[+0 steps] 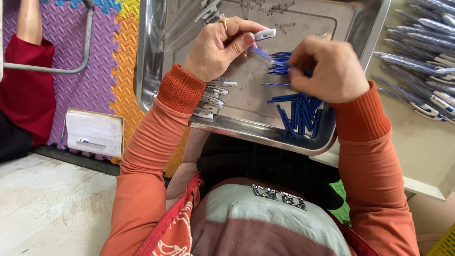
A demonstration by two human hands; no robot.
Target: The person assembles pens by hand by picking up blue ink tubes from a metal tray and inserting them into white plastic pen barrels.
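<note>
Steel tray point(156, 71), frame centre: holds loose blue refills point(298, 114) at lower right, white pen caps point(211, 97) at lower left. Left hand point(218, 47), upper centre: thumb and forefinger clamped on a white-tipped pen barrel point(262, 37). Right hand point(327, 68): fingers closed around a bunch of refills point(279, 64). Advice: keep barrel steady, feed one refill straight. Barrel: slim, clear-blue, angled toward the right hand.

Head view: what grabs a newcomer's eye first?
Two hands in orange sleeves meet over a steel tray on the lap: the left hand pinches a white-capped pen part, the right hand holds blue refills against it. More loose refills lie in the tray's near right corner, and finished pens are stacked on the table at right.
</note>
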